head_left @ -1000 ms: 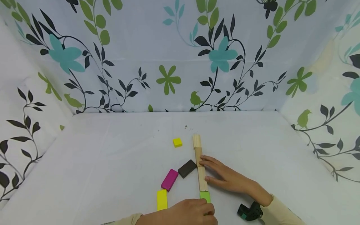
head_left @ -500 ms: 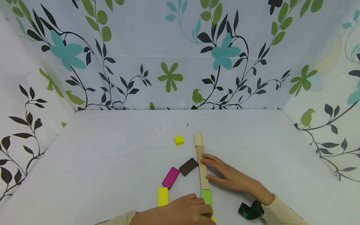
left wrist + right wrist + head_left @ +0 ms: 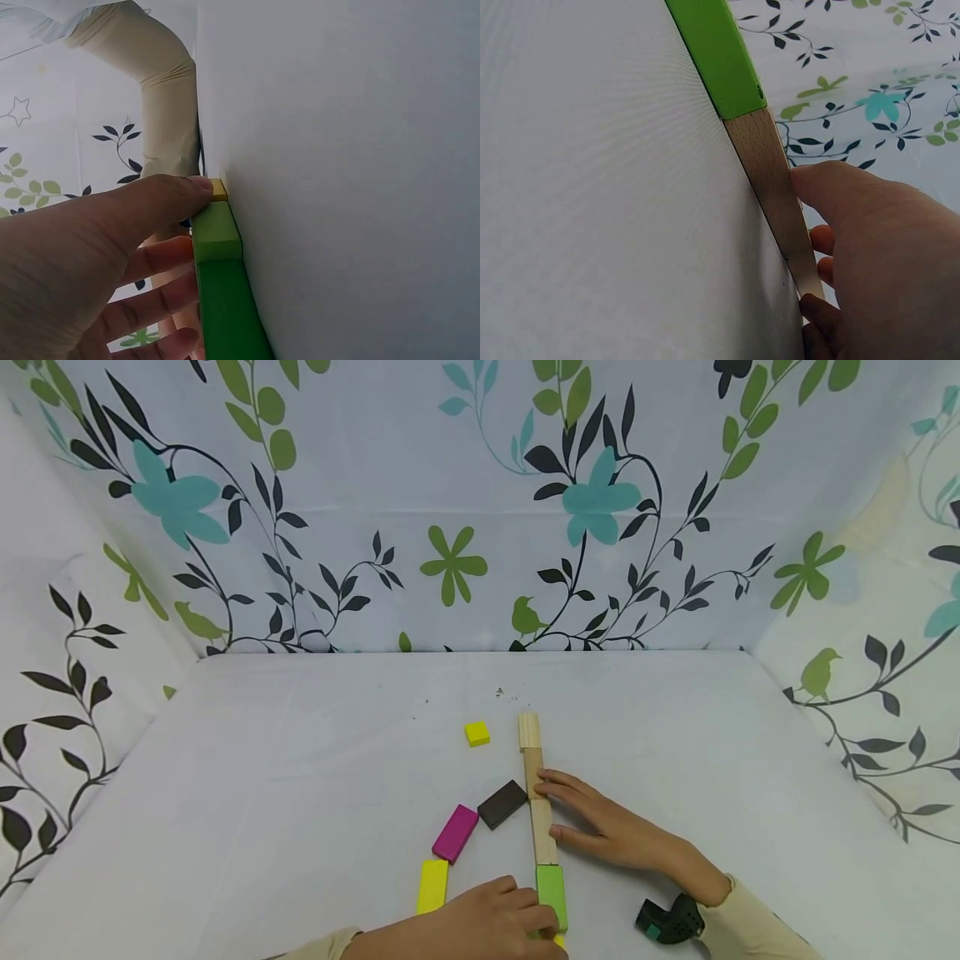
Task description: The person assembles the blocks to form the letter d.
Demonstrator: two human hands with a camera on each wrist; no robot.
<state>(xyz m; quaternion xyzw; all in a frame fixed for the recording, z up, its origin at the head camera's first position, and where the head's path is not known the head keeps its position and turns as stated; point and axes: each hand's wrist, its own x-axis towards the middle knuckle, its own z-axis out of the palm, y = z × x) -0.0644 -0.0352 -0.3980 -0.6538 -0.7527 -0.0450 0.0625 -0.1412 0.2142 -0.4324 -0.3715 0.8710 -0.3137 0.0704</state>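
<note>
Yellow end block (image 3: 220, 190): pinched by left hand (image 3: 491, 920) | green block (image 3: 551, 892): just beyond that pinch | wooden blocks (image 3: 542, 832): farther ahead, touched by right hand (image 3: 611, 831), fingers extended | dark block (image 3: 502, 804): left of right hand's fingertips

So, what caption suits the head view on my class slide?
Right hand touching a row of plain wooden blocks, left hand at the adjoining green block, with a magenta block nearby.

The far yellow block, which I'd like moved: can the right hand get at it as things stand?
Probably yes, by reaching over: the plain wooden blocks lie between the right hand and the far yellow block.
</note>
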